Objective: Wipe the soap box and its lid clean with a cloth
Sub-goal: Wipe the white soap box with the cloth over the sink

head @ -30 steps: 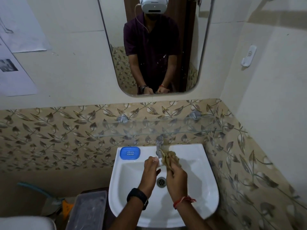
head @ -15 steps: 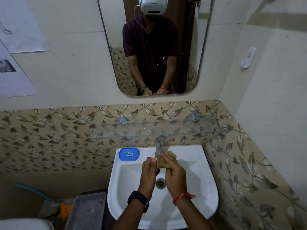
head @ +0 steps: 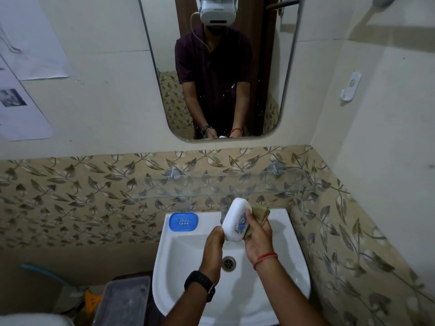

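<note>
A white oval soap box lid (head: 235,216) with a blue sticker is held tilted over the sink (head: 179,262), its top facing me. My left hand (head: 213,247) grips its lower end. My right hand (head: 257,236) holds a brownish cloth (head: 260,214) bunched against the lid's right edge, thumb on the sticker. The blue soap box base (head: 183,221) lies on the sink's back left corner, apart from both hands.
A metal tap (head: 225,208) stands behind the lid. A glass shelf (head: 211,184) runs above the sink under a mirror (head: 219,67). A grey plastic tub (head: 122,300) sits on the floor at the left. The right wall is close.
The white lid has come into view, turned up between my hands. The cloth moved from in front of it to its right side. My hands rose slightly toward the tap.
</note>
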Motion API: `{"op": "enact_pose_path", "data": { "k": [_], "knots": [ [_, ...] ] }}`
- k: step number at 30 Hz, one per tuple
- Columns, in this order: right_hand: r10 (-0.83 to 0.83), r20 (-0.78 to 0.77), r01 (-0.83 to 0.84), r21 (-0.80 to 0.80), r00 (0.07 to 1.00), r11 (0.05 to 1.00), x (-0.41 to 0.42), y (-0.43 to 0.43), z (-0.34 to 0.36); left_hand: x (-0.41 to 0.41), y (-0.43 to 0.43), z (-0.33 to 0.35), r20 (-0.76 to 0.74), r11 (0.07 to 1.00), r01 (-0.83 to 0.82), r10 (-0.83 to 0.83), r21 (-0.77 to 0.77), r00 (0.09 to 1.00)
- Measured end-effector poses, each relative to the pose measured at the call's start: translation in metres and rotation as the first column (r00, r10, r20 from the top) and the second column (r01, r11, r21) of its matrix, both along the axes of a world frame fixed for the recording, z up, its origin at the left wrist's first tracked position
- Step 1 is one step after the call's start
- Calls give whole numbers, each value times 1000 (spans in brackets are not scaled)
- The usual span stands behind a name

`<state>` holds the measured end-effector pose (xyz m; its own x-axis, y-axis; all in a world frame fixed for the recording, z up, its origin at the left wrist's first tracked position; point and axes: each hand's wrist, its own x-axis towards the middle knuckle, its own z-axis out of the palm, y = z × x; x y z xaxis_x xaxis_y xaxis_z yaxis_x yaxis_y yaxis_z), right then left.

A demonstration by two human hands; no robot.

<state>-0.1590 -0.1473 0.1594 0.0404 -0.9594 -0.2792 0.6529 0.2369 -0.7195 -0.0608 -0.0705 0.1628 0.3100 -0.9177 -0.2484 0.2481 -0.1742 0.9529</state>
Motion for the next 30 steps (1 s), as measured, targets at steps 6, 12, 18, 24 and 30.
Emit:
{"op": "enact_pose_path", "data": {
  "k": [6,12,18,24,30],
  "knots": [
    [91,-313,-140,-139,945,980,3,-7,15,15,-28,31,-68,1000,-19,19,4,998],
    [52,-279,-99,-158,959,983,22,19,12,20,-52,51,-195,967,-256,247,-20,949],
    [74,-234,-92,-64,969,994,23,18,20,9,-37,38,-226,971,-222,198,-85,954],
    [70,-125,-74,-26,990,997,28,41,2,12,-39,38,-249,952,-287,253,-111,935],
    [62,-72,-60,32,995,998,30,32,7,8,-28,23,-71,968,-189,180,-166,981]
  ]
}}
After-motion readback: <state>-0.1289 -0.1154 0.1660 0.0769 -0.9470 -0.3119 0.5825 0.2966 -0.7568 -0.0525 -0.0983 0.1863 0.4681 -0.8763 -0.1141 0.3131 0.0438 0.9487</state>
